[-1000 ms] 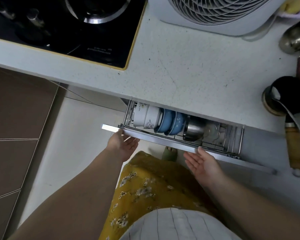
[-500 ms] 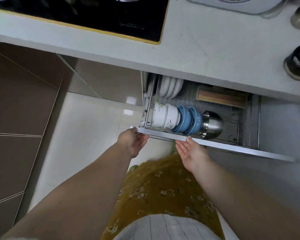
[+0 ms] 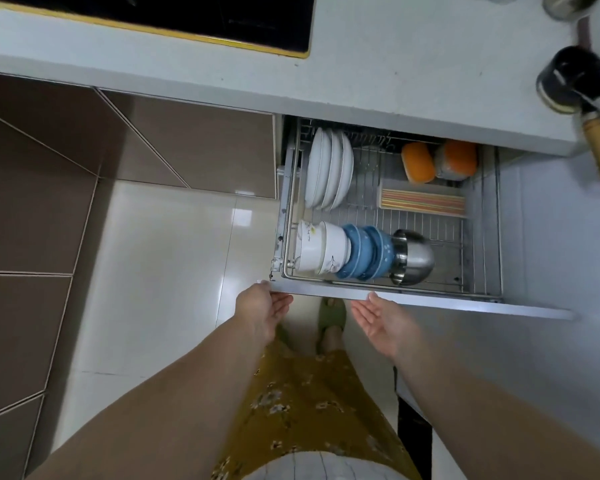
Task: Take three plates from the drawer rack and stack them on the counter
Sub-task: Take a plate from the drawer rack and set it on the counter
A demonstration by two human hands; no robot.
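Observation:
Several white plates [image 3: 329, 171] stand on edge at the back left of the wire drawer rack [image 3: 483, 237], which is pulled out from under the grey counter [image 3: 413, 64]. My left hand [image 3: 264, 311] is palm up at the left end of the drawer front [image 3: 430, 300], fingertips touching its lower edge. A little to the right, my right hand [image 3: 383, 318] is also palm up and open, fingertips at the same edge. Neither hand holds a plate.
In the rack's front row lie white bowls [image 3: 321, 247], blue bowls [image 3: 368, 252] and a steel bowl [image 3: 414, 258]. Behind them are a chopstick tray [image 3: 423, 202] and orange-lidded containers [image 3: 419, 163]. On the counter are a black hob [image 3: 187, 15] and a wooden-handled pot [image 3: 573, 77].
The drawer has slid far out toward me with both hands on its front edge. The white plates and the back of the rack have come into view.

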